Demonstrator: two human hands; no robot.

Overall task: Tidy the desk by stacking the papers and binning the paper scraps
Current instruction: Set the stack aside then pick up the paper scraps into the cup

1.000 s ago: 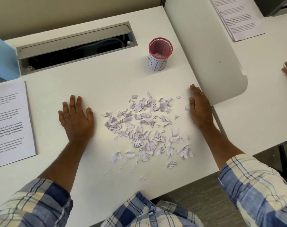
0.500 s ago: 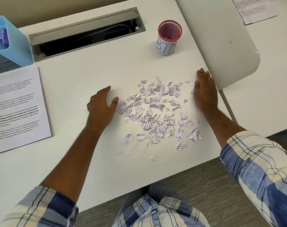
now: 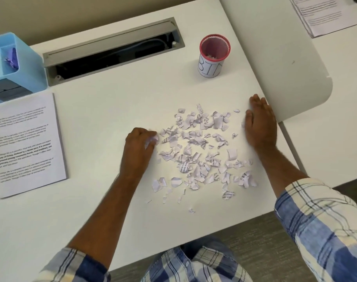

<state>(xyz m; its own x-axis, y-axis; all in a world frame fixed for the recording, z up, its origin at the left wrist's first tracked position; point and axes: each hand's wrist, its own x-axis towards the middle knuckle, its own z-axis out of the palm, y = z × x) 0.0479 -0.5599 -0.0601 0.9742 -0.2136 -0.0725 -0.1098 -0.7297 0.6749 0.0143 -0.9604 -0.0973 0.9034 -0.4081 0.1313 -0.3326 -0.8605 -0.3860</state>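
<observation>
The left hand (image 3: 140,144) curls around paper scraps (image 3: 202,151) at the pile's left edge; the right hand (image 3: 260,124) lies flat, fingers straight, walling the right edge. Sweep inward, compact one handful, then carry it to the mesh bin (image 3: 214,53) beyond.

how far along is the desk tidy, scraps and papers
Early. A few scraps already lie in the bin. In hand: the left hand curls round scraps at the pile's edge; the right hand rests flat beside it. Left: most paper scraps and the separate papers.
</observation>
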